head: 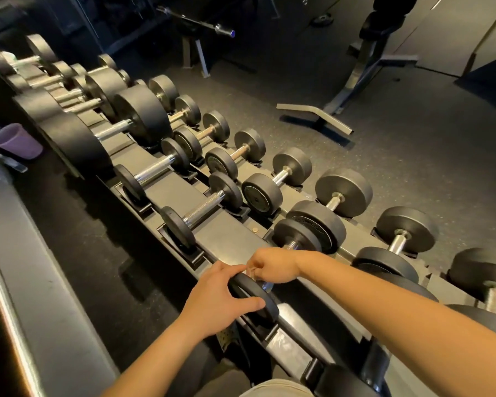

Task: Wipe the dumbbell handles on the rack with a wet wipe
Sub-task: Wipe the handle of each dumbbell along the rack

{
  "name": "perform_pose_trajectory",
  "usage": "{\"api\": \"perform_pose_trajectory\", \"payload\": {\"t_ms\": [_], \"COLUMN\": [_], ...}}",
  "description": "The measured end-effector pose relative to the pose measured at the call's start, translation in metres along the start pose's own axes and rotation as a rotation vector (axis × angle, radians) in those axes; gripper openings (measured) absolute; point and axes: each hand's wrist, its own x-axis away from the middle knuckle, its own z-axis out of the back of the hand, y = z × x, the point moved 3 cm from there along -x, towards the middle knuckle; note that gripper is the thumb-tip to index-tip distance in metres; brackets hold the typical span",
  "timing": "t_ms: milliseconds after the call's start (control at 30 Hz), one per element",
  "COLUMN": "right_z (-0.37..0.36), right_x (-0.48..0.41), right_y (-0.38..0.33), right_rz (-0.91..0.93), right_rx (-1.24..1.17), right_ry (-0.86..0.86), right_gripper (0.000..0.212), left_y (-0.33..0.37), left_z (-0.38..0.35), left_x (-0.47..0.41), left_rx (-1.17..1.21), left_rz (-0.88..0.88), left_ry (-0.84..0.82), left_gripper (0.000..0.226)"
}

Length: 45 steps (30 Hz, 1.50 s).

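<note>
Every dumbbell head (141,116) is matt black and looks rubbery. The handles (202,206) are bright metal, glossy at the ends and rough with knurling in the middle. The rack (226,239) is smooth, dull grey metal. The floor (413,156) is matt, speckled rubber. The cup (15,141) is matt purple plastic. The wipe (253,273) looks thin and translucent.

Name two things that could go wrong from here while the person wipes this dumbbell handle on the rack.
1. The left hand holds the black round dumbbell head at the near edge of the dark metal rack; if the dumbbell rolls, fingers may get pinched.
2. The right hand curls its grip round the shiny metal handle with only a scrap of pale wet wipe showing; it may bunch and miss parts.
</note>
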Motion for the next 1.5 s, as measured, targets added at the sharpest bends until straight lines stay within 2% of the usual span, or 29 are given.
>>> {"api": "perform_pose_trajectory", "payload": {"t_ms": [67, 167, 233, 367, 433, 500, 567, 667, 767, 833, 900, 967, 1067, 1167, 1233, 1300, 1367, 1500], "right_z": [-0.005, -0.016, -0.026, -0.046, -0.048, -0.047, -0.053, -0.057, -0.064, -0.076, -0.089, -0.089, -0.083, -0.073, -0.057, -0.04, -0.034, -0.051], "right_x": [0.015, 0.032, 0.041, 0.048, 0.054, 0.057, 0.056, 0.054, 0.05, 0.044, 0.037, 0.036, 0.035, 0.033, 0.036, 0.04, 0.04, 0.032], "right_y": [0.008, 0.019, 0.024, 0.016, 0.015, 0.029, 0.038, 0.035, 0.029, 0.02, 0.013, 0.015, 0.023, 0.023, 0.028, 0.039, 0.041, 0.03], "right_rz": [0.052, 0.147, 0.134, -0.022, -0.164, -0.369, -0.468, -0.481, -0.508, -0.536, -0.558, -0.601, -0.637, -0.6, -0.524, -0.487, -0.541, -0.602], "right_rx": [0.078, 0.374, 0.443, 0.344, 0.085, -0.481, -0.989, -1.302, -1.254, -1.136, -1.12, -1.215, -1.521, -1.816, -1.961, -2.065, -2.006, -1.656], "right_ry": [0.175, 0.501, 0.687, 1.019, 1.166, 1.151, 1.054, 1.035, 0.988, 0.866, 0.725, 0.657, 0.623, 0.737, 0.922, 1.088, 1.096, 1.015], "right_gripper": [0.022, 0.02, 0.019, 0.009, 0.006, 0.014, 0.013, 0.012, 0.018, 0.022, 0.022, 0.017, 0.01, 0.019, 0.023, 0.017, 0.01, 0.013], "left_y": [-0.001, -0.003, -0.003, -0.002, -0.002, -0.003, -0.005, -0.004, -0.006, -0.009, -0.012, -0.013, -0.015, -0.019, -0.019, -0.02, -0.021, -0.02], "left_z": [0.0, -0.001, 0.0, 0.001, 0.001, 0.0, -0.001, -0.002, -0.003, -0.004, -0.004, -0.004, -0.003, -0.002, -0.002, -0.003, -0.004, -0.004], "left_x": [-0.001, 0.0, 0.0, 0.001, 0.002, 0.001, 0.002, 0.002, 0.001, 0.0, -0.002, -0.003, -0.005, -0.007, -0.007, -0.006, -0.006, -0.008], "left_rx": [-0.002, 0.011, 0.013, 0.017, 0.026, 0.046, 0.054, 0.08, 0.105, 0.128, 0.15, 0.187, 0.211, 0.226, 0.245, 0.269, 0.271, 0.242], "left_rz": [0.012, 0.033, 0.036, 0.034, 0.036, 0.036, 0.035, 0.033, 0.037, 0.049, 0.057, 0.072, 0.079, 0.085, 0.085, 0.087, 0.084, 0.067], "left_ry": [-0.001, -0.002, -0.007, -0.007, -0.008, -0.009, -0.013, 0.003, 0.029, 0.04, 0.045, 0.037, 0.017, 0.013, 0.01, 0.006, 0.011, 0.025], "left_gripper": [0.088, 0.095, 0.099, 0.101, 0.098, 0.096, 0.091, 0.085, 0.085, 0.087, 0.086, 0.082, 0.079, 0.08, 0.079, 0.079, 0.08, 0.079]}}
